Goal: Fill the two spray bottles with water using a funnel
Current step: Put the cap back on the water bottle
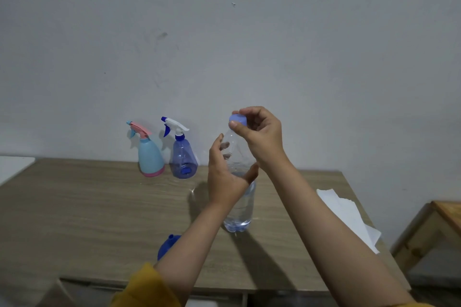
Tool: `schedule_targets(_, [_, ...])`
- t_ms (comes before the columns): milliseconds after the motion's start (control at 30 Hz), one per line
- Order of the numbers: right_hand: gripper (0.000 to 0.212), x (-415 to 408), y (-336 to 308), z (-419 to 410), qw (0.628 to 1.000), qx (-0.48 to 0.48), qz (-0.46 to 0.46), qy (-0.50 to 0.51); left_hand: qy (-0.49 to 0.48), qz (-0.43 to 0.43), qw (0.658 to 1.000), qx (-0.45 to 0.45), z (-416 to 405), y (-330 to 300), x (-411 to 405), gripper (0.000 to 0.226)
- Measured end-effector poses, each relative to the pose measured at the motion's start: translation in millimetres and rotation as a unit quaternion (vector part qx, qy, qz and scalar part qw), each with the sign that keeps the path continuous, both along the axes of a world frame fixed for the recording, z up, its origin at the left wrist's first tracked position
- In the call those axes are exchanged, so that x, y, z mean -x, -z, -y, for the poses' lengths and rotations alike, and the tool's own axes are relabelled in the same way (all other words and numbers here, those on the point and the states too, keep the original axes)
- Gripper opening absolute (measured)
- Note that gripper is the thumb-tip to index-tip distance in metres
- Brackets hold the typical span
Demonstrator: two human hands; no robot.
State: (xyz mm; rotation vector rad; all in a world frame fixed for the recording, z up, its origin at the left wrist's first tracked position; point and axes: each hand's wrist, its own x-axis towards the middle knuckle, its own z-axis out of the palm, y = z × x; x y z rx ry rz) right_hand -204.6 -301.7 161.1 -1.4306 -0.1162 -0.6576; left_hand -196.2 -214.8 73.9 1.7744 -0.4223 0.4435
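Water bottle (240,203) upright on the table (74,207), left hand (225,177) wrapped round its body, right hand (259,134) pinching the blue cap (238,120) — uncapping, by the look. Both spray bottles, light-blue (150,157) and dark-blue (183,159), wait capped behind; funnel (166,247) next.

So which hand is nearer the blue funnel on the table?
Left. The left hand grips the water bottle mid-body, up and right of the funnel, whose edge its forearm covers. The right hand is higher and farther, pinching the bottle's cap.
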Motion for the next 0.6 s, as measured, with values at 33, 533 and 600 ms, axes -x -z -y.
schedule_targets(33, [0.026, -2, -1, -1, 1.000, 0.004, -0.007, 0.015, 0.000, 0.001, 1.000, -0.002, 0, 1, 0, 0.103])
schedule_targets(533, [0.055, 1, 54, 3, 0.997, 0.048, -0.019, 0.059, 0.022, -0.089, 0.993, -0.080, -70, 23, 7, 0.116])
schedule_targets(600, [0.067, 8, 79, 5, 0.995, 0.058, -0.049, 0.063, -0.027, -0.138, 0.985, -0.102, -101, 47, 11, 0.111])
